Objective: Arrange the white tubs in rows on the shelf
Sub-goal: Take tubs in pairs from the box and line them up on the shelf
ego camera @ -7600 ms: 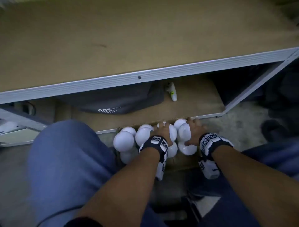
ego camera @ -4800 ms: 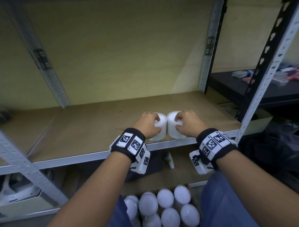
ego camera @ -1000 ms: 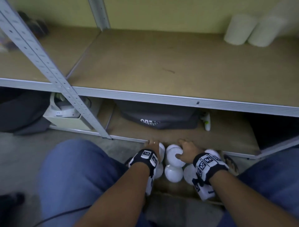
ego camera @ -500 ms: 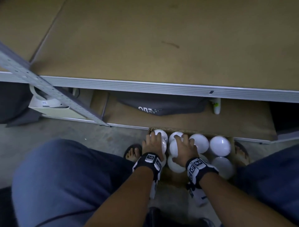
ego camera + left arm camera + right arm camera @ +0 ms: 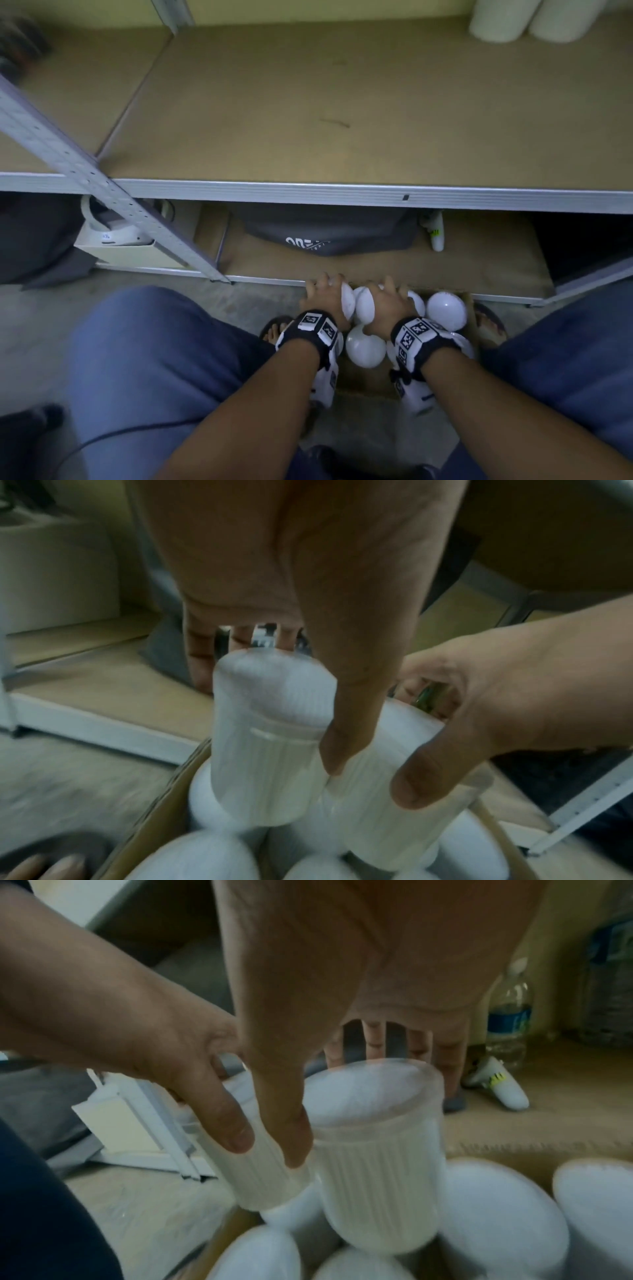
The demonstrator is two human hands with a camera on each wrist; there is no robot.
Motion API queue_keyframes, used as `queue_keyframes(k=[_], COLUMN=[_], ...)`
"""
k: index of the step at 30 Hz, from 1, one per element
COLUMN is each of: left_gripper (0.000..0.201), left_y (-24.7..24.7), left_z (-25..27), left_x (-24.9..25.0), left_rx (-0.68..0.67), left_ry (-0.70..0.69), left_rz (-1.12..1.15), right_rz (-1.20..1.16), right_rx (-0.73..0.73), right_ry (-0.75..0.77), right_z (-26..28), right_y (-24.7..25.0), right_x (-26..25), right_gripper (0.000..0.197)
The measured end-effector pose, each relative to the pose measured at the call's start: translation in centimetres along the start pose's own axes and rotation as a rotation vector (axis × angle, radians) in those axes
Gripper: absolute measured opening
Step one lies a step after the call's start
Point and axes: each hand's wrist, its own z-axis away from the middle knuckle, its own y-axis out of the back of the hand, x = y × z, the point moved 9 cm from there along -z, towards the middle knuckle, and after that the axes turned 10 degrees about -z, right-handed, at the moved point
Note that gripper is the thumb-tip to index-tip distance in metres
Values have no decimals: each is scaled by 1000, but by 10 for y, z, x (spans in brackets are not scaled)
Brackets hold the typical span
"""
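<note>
- The cardboard box [image 5: 363, 380] on the floor was taken as the landmark; it held several white tubs upright with lids uppermost.
- The left hand [image 5: 323, 296] was curled round one ribbed tub [image 5: 270, 753], thumb on the side wall, fingers over the far side of the lid.
- The right hand [image 5: 385, 303] clasped a second tub [image 5: 377, 1167] in like manner, just beside the first; both stood partly above their neighbours in the box.
- Judgement: the step in hand was the lift out of the box. A straight upward draw is advised, so neighbouring tubs are not dragged or tipped.
- Two tubs [image 5: 520, 19] stood on the shelf [image 5: 308, 102] above and beyond the box, at its far right corner; the new pair would best go beside them, lids up, sides touching.
</note>
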Motion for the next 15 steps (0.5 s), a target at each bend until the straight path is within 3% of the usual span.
queue_keyframes(k=[6, 15], left_gripper=[88, 94], left_y=[68, 190], left_z=[34, 113], left_x=[13, 35], left_rx=[99, 251], left_ry=[-80, -242], left_rz=[0, -80], right_rz=[-70, -146], right_rx=[86, 237], right_ry=[63, 239], right_z=[41, 139], right_y=[68, 177], right_x=[-14, -42], right_gripper=[79, 79])
